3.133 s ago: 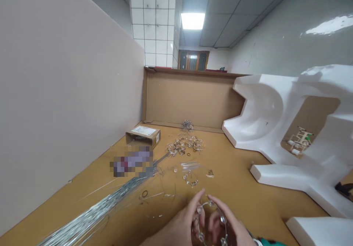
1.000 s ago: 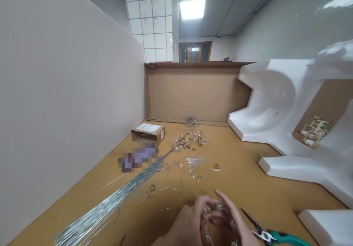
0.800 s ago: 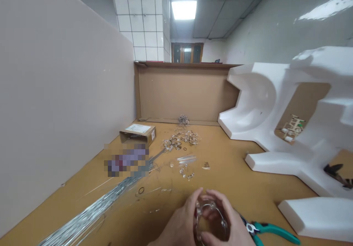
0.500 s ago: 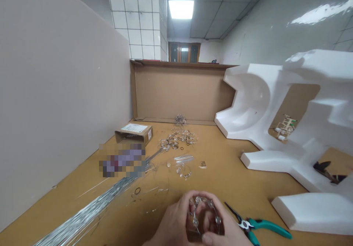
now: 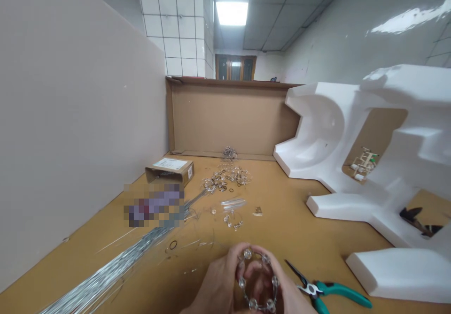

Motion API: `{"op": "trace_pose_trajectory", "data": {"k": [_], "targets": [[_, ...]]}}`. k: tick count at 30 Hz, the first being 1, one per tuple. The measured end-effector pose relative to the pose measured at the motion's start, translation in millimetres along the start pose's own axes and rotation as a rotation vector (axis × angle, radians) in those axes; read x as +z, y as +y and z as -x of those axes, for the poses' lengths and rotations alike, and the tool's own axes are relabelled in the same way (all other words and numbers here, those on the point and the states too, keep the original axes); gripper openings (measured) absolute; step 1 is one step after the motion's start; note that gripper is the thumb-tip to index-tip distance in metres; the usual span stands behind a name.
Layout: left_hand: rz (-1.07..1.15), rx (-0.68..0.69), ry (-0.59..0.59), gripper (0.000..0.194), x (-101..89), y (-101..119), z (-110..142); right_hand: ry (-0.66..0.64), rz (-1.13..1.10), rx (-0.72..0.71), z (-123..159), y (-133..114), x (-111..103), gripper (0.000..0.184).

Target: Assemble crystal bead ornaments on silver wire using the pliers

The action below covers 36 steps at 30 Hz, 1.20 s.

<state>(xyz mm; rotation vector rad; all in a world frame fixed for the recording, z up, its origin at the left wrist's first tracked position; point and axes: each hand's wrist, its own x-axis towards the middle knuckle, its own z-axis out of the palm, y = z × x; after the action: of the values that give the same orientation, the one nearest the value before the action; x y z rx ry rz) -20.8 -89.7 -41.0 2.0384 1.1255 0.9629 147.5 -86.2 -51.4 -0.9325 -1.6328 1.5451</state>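
Observation:
My left hand (image 5: 220, 279) and my right hand (image 5: 286, 288) are closed around a wire ring strung with several clear round beads (image 5: 241, 283). The ring is held between them, low in the view, with its round opening facing me. Fingers of both hands curl behind it, and some fingertips are hidden. Just right of my right hand lie green-handled needle-nose pliers (image 5: 311, 289), their dark tip pointing up and left. Left of my hands is a dark small ring (image 5: 173, 245) on the brown tabletop (image 5: 282, 229).
A bundle of silvery wires (image 5: 116, 264) runs across the left. Loose clear beads and small rings (image 5: 225, 180) lie farther back, with thin clear rods (image 5: 232, 204) nearer. An open cardboard box (image 5: 170, 171) is at left. White foam blocks (image 5: 317, 126) stand right; cardboard (image 5: 229, 117) walls the back.
The beaded ring has turned between my hands, so more of its lower beads show. My hands have shifted slightly left and stay around it.

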Motion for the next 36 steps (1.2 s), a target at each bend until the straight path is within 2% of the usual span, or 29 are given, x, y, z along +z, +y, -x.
{"op": "trace_pose_trajectory", "data": {"k": [3, 8, 12, 14, 16, 18, 20, 23, 25, 27, 30, 32, 36], "targets": [[0.024, -0.044, -0.02, 0.074, 4.4, -5.7, -0.8, -0.009, -0.06, -0.012, -1.2, 1.4, -1.8, 0.086], [0.079, -0.081, -0.033, 0.09, 10.5, -14.7, -0.7, 0.045, 0.013, -0.01, -2.9, 6.2, -3.9, 0.075], [0.198, -0.066, -0.073, 0.106, 12.7, -15.3, 1.0, -0.009, 0.056, -0.039, -3.6, 11.7, -3.4, 0.087], [0.269, -0.079, -0.07, 0.111, 13.9, -14.5, 1.1, 0.028, 0.086, -0.055, -4.0, 14.3, -1.2, 0.09], [0.381, -0.105, -0.065, 0.116, 15.9, -13.5, -0.3, 0.111, 0.073, -0.068, -4.0, 15.3, 2.8, 0.084], [0.549, -0.164, -0.025, 0.111, 18.8, -12.3, -3.2, 0.167, 0.046, -0.064, -3.6, 14.0, 7.2, 0.077], [0.696, -0.239, 0.025, 0.093, 22.0, -10.2, -6.7, 0.196, 0.077, -0.06, -3.0, 10.8, 10.2, 0.073], [0.795, -0.303, 0.066, 0.061, 24.7, -4.0, -9.8, 0.245, 0.191, -0.121, -1.7, 5.8, 11.3, 0.069], [0.874, -0.324, 0.084, 0.049, 24.4, 1.9, -9.6, 0.263, 0.234, -0.149, -0.7, 5.3, 11.5, 0.067], [1.047, -0.373, 0.113, 0.041, 23.1, 7.6, -8.6, 0.277, 0.228, -0.131, 0.4, 8.0, 13.2, 0.066], [1.297, -0.498, 0.102, 0.037, 21.8, 12.0, -8.6, 0.301, 0.189, -0.093, 1.5, 15.3, 18.9, 0.063], [1.369, -0.537, 0.069, 0.04, 22.6, 11.3, -9.5, 0.308, 0.168, -0.081, 1.8, 19.1, 22.9, 0.058], [1.258, -0.466, -0.017, 0.053, 26.9, 6.3, -10.7, 0.348, 0.148, -0.146, 2.0, 19.3, 26.1, 0.044]]}}
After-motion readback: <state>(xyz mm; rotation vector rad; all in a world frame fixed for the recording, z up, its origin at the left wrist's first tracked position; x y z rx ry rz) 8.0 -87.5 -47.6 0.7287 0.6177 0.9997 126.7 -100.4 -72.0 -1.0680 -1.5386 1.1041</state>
